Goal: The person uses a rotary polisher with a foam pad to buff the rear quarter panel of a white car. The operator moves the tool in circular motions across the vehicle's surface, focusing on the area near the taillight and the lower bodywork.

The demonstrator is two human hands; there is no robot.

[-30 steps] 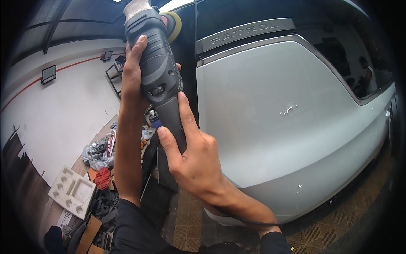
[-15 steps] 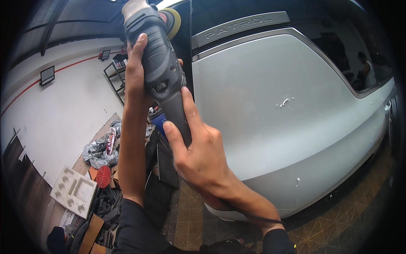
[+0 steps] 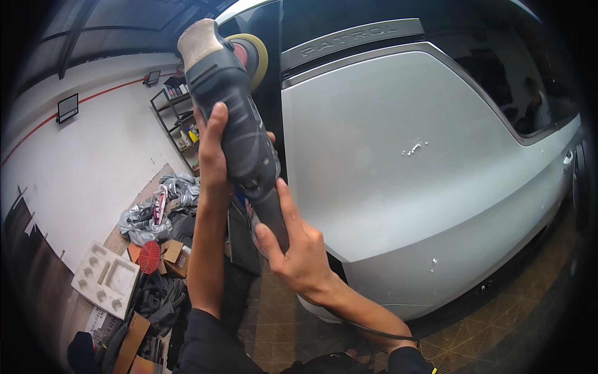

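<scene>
Both my hands hold a dark grey car polisher raised at the upper centre. Its tan head end points up, and a round yellow-rimmed pad faces right toward dark glass. My left hand is wrapped round the polisher's body, partly hidden behind it. My right hand grips the rear handle, with the index finger stretched along it. A thin dark cord runs along my right forearm. On the silver-white car panel to the right are white blobs of paste, with smaller spots lower down.
A dark shelf rack stands by the white wall at left. Below it lie silver plastic bags, a pale moulded tray, a red mesh disc and cardboard boxes. Brown grid tiles cover the floor under the car.
The polisher and both my hands have come down and slightly right, so its tan head end now shows whole. Both hands keep their hold.
</scene>
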